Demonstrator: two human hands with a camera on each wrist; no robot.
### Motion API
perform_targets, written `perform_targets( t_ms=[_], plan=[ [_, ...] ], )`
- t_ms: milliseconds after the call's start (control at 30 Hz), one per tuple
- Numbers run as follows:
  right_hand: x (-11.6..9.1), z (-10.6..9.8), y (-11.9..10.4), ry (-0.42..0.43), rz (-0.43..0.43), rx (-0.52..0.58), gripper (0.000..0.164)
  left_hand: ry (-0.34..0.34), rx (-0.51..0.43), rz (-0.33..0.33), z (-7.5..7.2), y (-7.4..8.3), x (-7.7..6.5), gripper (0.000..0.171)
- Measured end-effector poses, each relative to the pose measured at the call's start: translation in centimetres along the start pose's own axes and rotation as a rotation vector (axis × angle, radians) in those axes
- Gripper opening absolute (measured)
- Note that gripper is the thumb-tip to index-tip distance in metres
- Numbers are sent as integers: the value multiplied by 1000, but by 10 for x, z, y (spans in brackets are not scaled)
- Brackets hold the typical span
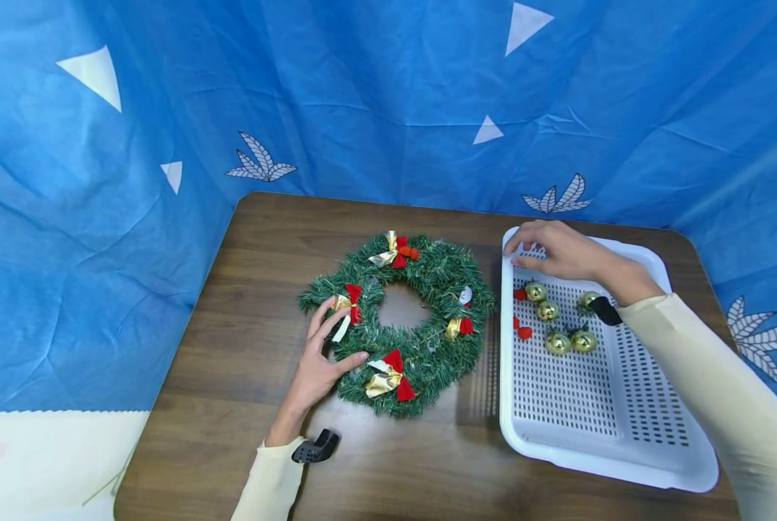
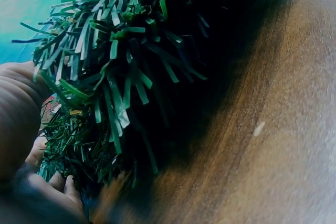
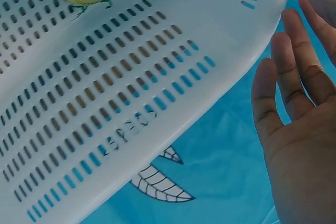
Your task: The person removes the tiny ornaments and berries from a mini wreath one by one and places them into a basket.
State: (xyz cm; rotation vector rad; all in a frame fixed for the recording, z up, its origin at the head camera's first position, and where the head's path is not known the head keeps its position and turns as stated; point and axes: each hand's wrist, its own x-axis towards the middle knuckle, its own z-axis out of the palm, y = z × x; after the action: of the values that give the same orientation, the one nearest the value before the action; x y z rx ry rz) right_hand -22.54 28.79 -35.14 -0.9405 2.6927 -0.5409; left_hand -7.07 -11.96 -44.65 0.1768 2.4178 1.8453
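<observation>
A green tinsel wreath [image 1: 450,264] lies flat on the table, decorated with red and gold bows, one of them [image 1: 388,376] at its near side. My left hand [image 1: 320,362] rests on the wreath's left part, fingers and thumb spread on either side of a bow [image 1: 351,304]. Close up in the left wrist view, tinsel [image 2: 115,93] fills the space beside that hand. My right hand [image 1: 551,250] hovers at the far left corner of a white perforated basket [image 1: 507,405]. In the right wrist view its fingers [image 3: 286,61] extend along the rim, with nothing seen in them.
Inside the basket lie several shiny gold balls [image 1: 548,311] and small red pieces [image 1: 524,333]. The brown wooden table [image 1: 232,376] carries the wreath at its middle and the basket at its right. Blue patterned cloth [image 1: 362,94] hangs behind and beside the table.
</observation>
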Motion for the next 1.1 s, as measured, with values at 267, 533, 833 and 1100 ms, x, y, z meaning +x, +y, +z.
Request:
perform_targets(
  t_ms=[267, 533, 833, 1100],
  plan=[
    [18, 1, -12, -29, -63, 26, 16, -7, -29, -16, -1, -2, 0, 72],
    [42, 6, -30, -77, -113, 16, 19, -5, -26, 2, 0, -8, 0, 72],
    [68, 11, -44, -126, -169, 18, 22, 8, 4, 15, 2, -38, 2, 75],
    [93, 16, -56, -169, -219, 21, 21, 10, 5, 4, 1, -23, 2, 73]
  ],
)
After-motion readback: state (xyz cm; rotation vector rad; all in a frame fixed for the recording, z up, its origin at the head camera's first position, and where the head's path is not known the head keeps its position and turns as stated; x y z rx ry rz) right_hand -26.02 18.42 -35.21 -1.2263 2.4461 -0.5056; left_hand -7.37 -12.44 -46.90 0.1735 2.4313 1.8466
